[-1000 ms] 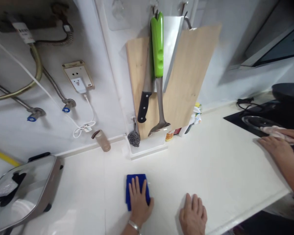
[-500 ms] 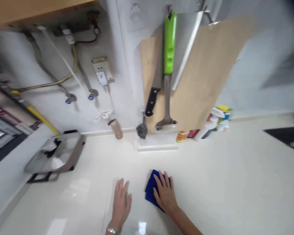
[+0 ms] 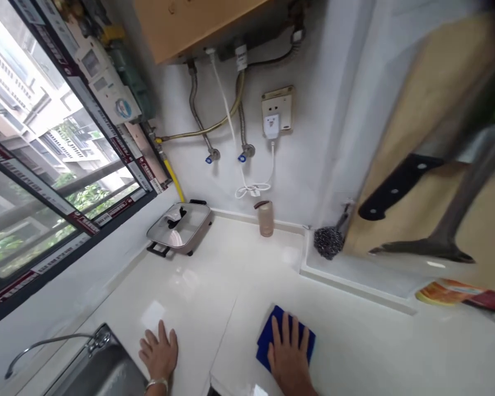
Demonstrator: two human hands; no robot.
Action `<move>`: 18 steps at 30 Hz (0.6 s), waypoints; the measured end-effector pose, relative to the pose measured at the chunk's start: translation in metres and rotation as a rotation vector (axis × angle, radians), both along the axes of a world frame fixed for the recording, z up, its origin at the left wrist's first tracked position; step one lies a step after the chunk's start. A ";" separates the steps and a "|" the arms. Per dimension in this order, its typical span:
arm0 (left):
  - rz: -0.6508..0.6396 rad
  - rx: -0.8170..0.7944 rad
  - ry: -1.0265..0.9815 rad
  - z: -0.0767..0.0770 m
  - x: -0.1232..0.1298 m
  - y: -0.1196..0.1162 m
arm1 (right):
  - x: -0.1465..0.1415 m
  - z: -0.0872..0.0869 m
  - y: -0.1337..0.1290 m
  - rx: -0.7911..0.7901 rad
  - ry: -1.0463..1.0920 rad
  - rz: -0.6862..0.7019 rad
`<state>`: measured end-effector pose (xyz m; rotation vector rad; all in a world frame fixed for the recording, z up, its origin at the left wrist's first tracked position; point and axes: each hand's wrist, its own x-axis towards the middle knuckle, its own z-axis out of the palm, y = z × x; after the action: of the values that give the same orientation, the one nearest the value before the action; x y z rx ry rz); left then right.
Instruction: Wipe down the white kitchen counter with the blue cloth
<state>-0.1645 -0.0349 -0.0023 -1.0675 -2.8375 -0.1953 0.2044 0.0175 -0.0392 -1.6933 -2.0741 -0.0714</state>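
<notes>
A folded blue cloth lies on the white countertop. My right hand rests flat on top of it, palm down, with the fingers spread. To the left, my left hand is over the counter beside the sink, fingers apart and nothing in it. It wears a metal band at the wrist. A stretch of bare counter with a thin seam lies between the two hands.
A steel sink with a tap is at lower left. An electric pan with a glass lid and a brownish cup stand at the back. A black-handled knife and a steel scrubber hang at right.
My view has turned left, bringing the sink and window into sight. My left hand is now farther from the cloth, near the sink. My right hand still lies on the cloth.
</notes>
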 end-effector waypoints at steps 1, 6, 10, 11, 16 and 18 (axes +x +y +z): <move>-0.021 -0.020 0.007 0.002 -0.004 0.002 | -0.010 0.000 0.007 -0.008 -0.011 0.044; 0.001 -0.070 -0.033 0.010 -0.034 0.016 | -0.038 0.002 0.064 0.006 -0.076 0.187; 0.060 -0.023 0.019 0.002 -0.042 0.023 | -0.058 0.004 0.133 -0.009 -0.097 0.132; 0.047 -0.018 0.047 -0.002 -0.042 0.023 | -0.065 0.004 0.151 -0.015 -0.097 0.107; 0.004 -0.024 0.109 -0.022 -0.050 0.019 | -0.114 0.005 0.234 -0.028 -0.100 0.032; 0.009 -0.018 0.124 -0.035 -0.058 0.017 | -0.136 0.005 0.265 -0.020 -0.103 0.018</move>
<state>-0.2222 -0.0179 -0.0372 -1.0320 -2.7384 -0.0994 0.0680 0.2829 -0.0338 -1.7150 -2.1715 -0.1357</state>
